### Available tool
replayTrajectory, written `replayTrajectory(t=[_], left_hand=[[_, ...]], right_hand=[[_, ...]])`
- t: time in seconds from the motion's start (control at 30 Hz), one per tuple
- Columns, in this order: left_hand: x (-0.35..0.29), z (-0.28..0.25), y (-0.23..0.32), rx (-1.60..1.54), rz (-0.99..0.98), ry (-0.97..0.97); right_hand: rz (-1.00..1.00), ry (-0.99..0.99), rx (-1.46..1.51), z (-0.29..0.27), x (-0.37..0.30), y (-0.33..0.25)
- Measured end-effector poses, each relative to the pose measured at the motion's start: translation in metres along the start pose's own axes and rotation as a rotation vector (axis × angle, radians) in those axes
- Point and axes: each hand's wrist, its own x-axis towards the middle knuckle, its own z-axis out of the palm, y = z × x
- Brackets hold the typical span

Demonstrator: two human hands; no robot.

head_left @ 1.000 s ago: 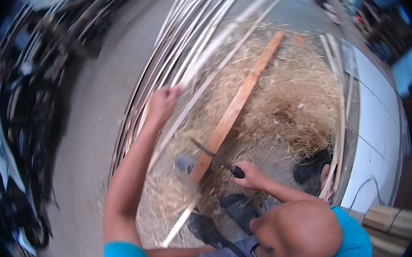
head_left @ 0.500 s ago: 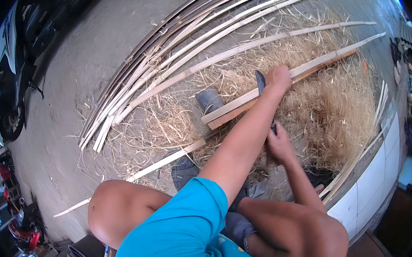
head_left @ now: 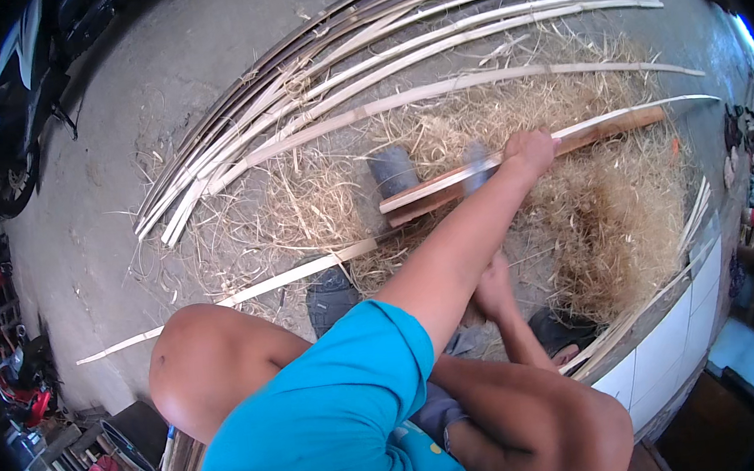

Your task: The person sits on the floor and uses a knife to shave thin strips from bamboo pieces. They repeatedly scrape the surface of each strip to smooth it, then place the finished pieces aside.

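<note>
My left hand (head_left: 531,148) is closed on a long, pale bamboo strip (head_left: 440,182), pressing it along a reddish-brown wooden board (head_left: 428,204). My right hand (head_left: 493,290) is below my left forearm, closed around a knife whose handle is mostly hidden. The knife's blade (head_left: 476,166), smeared by motion, shows beyond my forearm, at the strip. The near end of the board lies beside a grey cylinder (head_left: 395,173). Fine, curly bamboo shavings (head_left: 612,201) are heaped around the board.
Several long bamboo strips (head_left: 397,59) lie side by side at the far side. Another strip (head_left: 300,275) is on the floor by my left knee. More thin strips (head_left: 635,316) rest along a white-tiled ledge (head_left: 662,363) at right. A motorcycle (head_left: 14,133) stands far left.
The bamboo strip has turned to show a narrower face. The knife blade has gone from sharp to blurred as my right hand shifted slightly left and nearer. The whole view has tilted a little.
</note>
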Motion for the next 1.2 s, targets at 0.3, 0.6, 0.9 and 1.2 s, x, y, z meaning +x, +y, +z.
replayTrajectory(t=[0.3,0.6,0.9,1.2], left_hand=[[0.003,-0.003,-0.014,-0.014,0.09,0.042],[-0.014,-0.019,-0.018,-0.005,0.119,0.006],[-0.007,-0.004,-0.025,-0.041,0.137,0.031],[-0.033,-0.09,-0.008,0.291,0.139,-0.291]], right_hand=[[-0.035,-0.047,0.188,-0.01,0.02,-0.002],[0.145,-0.537,-0.203,0.006,-0.014,-0.073],[0.016,-0.212,-0.089,0.003,-0.007,-0.006],[0.075,-0.015,0.441,0.0,0.002,0.044]])
